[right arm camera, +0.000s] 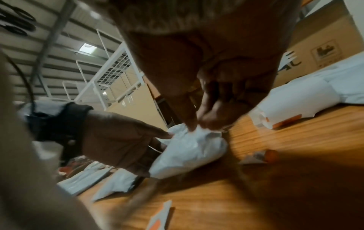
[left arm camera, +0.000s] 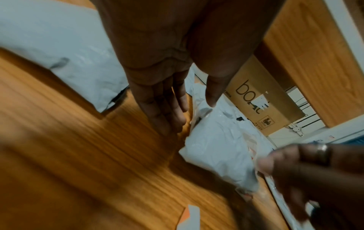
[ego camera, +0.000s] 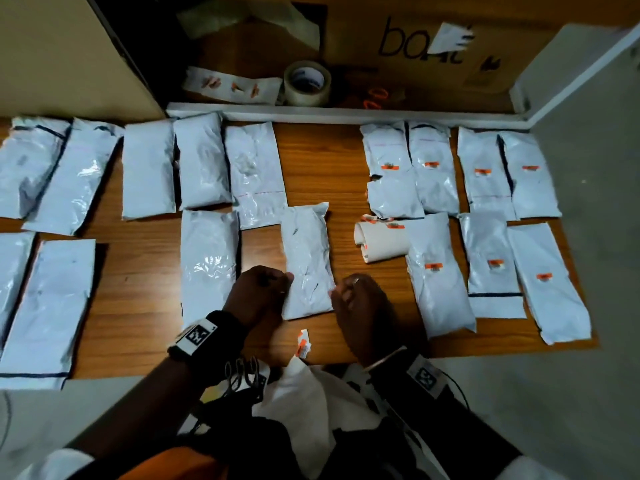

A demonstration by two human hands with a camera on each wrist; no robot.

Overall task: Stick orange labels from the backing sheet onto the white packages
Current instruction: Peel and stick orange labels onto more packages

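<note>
An unlabelled white package (ego camera: 306,261) (left arm camera: 216,147) (right arm camera: 189,149) lies at the table's centre front. My left hand (ego camera: 284,284) (left arm camera: 189,113) is at its left edge, fingers straight beside it and the thumb resting on top. My right hand (ego camera: 337,294) (right arm camera: 199,126) pinches the package's right edge between thumb and fingertips. The rolled backing sheet (ego camera: 381,242) (right arm camera: 275,115), with orange labels on it, lies just right of the package. A torn strip with an orange label (ego camera: 304,342) (left arm camera: 189,217) lies near the table's front edge, between my wrists.
Several labelled packages (ego camera: 433,271) fill the right side of the wooden table (ego camera: 145,271); several unlabelled ones (ego camera: 207,261) fill the left. Behind a white ledge stand a tape roll (ego camera: 306,83), another label sheet (ego camera: 232,86) and a cardboard box (ego camera: 433,39).
</note>
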